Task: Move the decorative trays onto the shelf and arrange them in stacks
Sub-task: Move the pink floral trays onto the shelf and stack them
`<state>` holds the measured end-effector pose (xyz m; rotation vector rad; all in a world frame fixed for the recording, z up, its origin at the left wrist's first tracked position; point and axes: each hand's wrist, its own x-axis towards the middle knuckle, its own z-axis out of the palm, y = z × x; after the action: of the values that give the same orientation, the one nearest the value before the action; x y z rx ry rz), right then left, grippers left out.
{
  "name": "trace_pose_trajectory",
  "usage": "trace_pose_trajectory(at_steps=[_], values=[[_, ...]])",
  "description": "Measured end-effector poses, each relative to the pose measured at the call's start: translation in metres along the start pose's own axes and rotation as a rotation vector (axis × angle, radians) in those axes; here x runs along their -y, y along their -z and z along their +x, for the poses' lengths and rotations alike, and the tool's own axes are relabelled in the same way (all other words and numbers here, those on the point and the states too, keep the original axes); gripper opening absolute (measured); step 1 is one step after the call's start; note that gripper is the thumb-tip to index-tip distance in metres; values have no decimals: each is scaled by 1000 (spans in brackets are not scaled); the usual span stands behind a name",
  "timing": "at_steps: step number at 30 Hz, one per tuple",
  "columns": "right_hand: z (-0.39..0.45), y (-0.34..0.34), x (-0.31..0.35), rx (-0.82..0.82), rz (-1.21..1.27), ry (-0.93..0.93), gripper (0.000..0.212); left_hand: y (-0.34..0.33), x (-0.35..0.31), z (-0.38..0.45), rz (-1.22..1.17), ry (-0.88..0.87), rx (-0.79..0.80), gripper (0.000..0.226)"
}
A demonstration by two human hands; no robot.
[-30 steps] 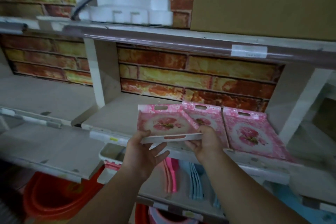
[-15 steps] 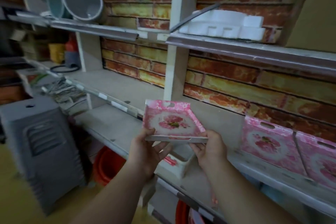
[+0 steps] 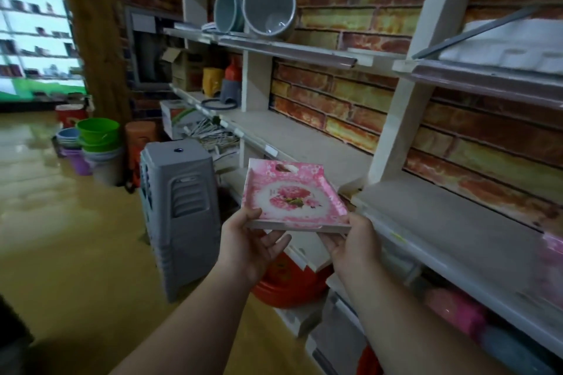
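Item: pink floral tray (image 3: 292,196), square, with cut-out handle slots at the near and far rims. It is being held in the air in front of the shelf (image 3: 426,216), tilted so its printed face is showing to the camera, and is touching no shelf board.

Left hand (image 3: 253,245): gripping the tray's near left corner, thumb lying on the rim, fingers spreading beneath the base.

Right hand (image 3: 350,240): gripping the near right corner, thumb at the edge, fingers curling under the tray.

Surroundings: a grey plastic stool (image 3: 179,207) is standing on the floor left of the tray. Two grey buckets (image 3: 268,11) are lying on their sides on an upper shelf. Stacked coloured buckets (image 3: 97,137) are sitting on the floor further left. A red tub (image 3: 286,280) is showing below the hands.
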<state>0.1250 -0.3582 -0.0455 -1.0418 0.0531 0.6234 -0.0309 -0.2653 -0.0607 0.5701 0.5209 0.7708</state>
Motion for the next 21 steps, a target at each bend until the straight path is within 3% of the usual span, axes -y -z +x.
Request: trace_pose_trajectory(at_steps=[9, 16, 21], values=[[-16, -73, -58, 106, -61, -142, 27, 61, -52, -8, -76, -80, -191, 73], [-18, -131, -97, 188, -52, -273, 29, 88, -86, -2, -199, -181, -312, 36], [0, -171, -125, 229, -47, -342, 27, 110, -107, 26, -234, -258, -391, 56]])
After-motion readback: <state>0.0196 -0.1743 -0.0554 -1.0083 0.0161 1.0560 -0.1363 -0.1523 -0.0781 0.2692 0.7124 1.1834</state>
